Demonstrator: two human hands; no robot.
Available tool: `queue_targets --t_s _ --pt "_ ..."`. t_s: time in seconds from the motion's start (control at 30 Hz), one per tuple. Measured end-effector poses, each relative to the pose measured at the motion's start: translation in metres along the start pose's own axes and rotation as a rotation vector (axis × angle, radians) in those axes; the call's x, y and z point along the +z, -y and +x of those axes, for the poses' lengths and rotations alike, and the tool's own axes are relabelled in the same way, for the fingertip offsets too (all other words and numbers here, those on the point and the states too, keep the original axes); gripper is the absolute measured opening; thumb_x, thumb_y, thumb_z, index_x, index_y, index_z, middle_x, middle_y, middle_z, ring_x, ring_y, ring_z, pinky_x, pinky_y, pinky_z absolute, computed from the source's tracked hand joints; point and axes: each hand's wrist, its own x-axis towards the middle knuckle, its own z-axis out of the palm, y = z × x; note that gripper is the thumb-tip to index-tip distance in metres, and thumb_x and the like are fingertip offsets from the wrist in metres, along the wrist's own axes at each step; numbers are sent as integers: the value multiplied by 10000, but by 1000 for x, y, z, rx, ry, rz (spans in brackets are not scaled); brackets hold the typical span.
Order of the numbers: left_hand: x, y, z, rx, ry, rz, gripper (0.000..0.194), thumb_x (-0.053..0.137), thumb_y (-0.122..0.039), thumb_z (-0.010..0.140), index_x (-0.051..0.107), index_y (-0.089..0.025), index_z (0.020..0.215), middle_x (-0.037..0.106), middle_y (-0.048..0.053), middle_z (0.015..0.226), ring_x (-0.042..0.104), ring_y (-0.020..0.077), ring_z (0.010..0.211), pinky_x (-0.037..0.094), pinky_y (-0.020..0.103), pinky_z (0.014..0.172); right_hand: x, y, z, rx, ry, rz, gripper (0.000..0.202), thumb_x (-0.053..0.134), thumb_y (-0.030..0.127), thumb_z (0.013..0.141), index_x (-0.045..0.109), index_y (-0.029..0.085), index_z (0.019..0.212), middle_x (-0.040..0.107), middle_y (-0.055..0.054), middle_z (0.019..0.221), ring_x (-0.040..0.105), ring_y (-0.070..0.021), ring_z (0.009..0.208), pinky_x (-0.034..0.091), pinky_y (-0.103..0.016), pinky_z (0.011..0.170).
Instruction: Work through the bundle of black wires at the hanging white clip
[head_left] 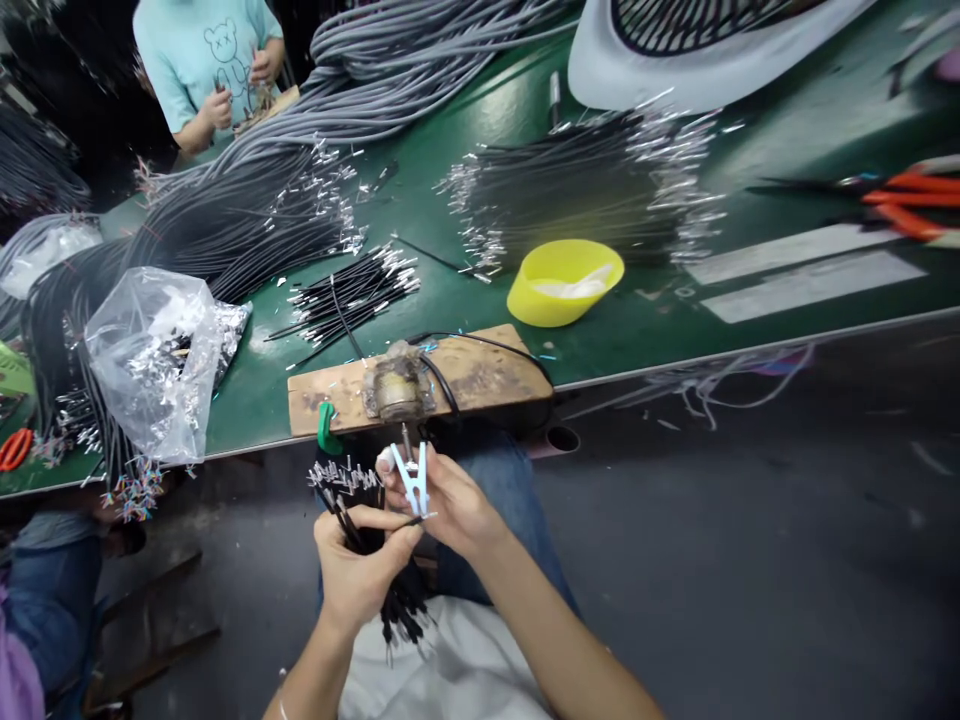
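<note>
My left hand (360, 570) is closed around a bundle of short black cables (405, 608), their stripped silvery ends (345, 478) poking out above the fingers. Between thumb and forefinger it pinches one cable, whose bare tip lies at the jaws of a pale blue clothespin (411, 482). The clothespin is at the shaft of a small motor (397, 390) mounted on a wooden board (487, 375). My right hand (457, 500) has its fingers around the clothespin's two arms; a fingertip with something white on it shows at the left arm. Part of its grip is hidden.
A yellow cup (562, 285) stands behind the board. Black cable piles (585, 190), a plastic bag (157, 360) and orange-handled pliers (911, 200) lie on the green table (637, 345). A white fan (675, 70) is at the back; a person (210, 70) works across the table.
</note>
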Motion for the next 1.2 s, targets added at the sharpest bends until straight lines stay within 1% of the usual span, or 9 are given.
queue_targets --t_s 0.23,0.37,0.47,0.53,0.63,0.87,0.97,1.07,1.2 --pt "-3 1 -7 -32 12 38 125 711 -260 643 721 -140 607 658 47 516 571 155 474 468 258 484 -28 -5 -6 -59 -53 -196 447 560 638 696 640 199 721 591 -45 613 519 -175 565 419 -304 512" --pt "-5 3 -13 -69 54 73 132 689 -251 673 750 -136 693 689 60 566 603 167 500 489 257 509 -39 -5 -29 -264 -215 -351 295 667 493 691 618 203 713 515 3 606 423 -127 532 356 -264 495" --pt "-4 7 -16 -114 87 115 207 622 -218 734 759 -150 873 678 36 536 579 147 449 466 237 466 -29 -7 -51 -530 -298 -752 211 652 329 751 563 203 608 484 8 576 427 -139 555 346 -278 523" --pt "-1 11 -18 -118 112 161 205 592 -154 731 765 -165 840 692 34 573 603 155 501 475 238 509 -16 -11 -61 -681 -298 -1052 159 657 245 748 573 208 617 508 5 566 446 -153 565 363 -301 552" --pt "3 16 -22 -80 153 263 225 547 -64 697 751 -158 696 714 50 668 629 178 630 478 252 610 0 -18 -63 -734 -219 -1304 66 672 213 731 613 216 702 567 -11 617 485 -175 611 398 -321 581" --pt "5 22 -34 -125 142 476 158 588 -148 653 610 -99 504 595 20 496 507 125 475 342 198 444 -10 -18 -57 -564 -163 -1166 170 577 202 795 575 196 626 558 -14 596 509 -160 588 416 -290 539" --pt "5 23 -36 -201 28 282 110 653 -202 613 677 -102 573 657 31 555 553 143 527 421 214 496 -15 -19 -57 -551 -147 -1135 232 559 192 804 553 194 572 526 -2 559 487 -149 557 390 -278 513" --pt "5 27 -37 -281 -95 50 142 689 -250 634 705 -109 623 681 35 597 573 141 566 467 239 576 -11 -25 -57 -669 -253 -1157 246 544 151 797 534 197 555 491 6 552 462 -149 566 381 -286 542" --pt "3 33 -37 -321 -27 -100 244 658 -340 727 683 -97 715 573 -22 484 478 86 437 402 217 458 -10 -35 -54 -704 -287 -1033 177 530 133 805 623 206 673 576 -16 650 516 -161 632 414 -299 599"
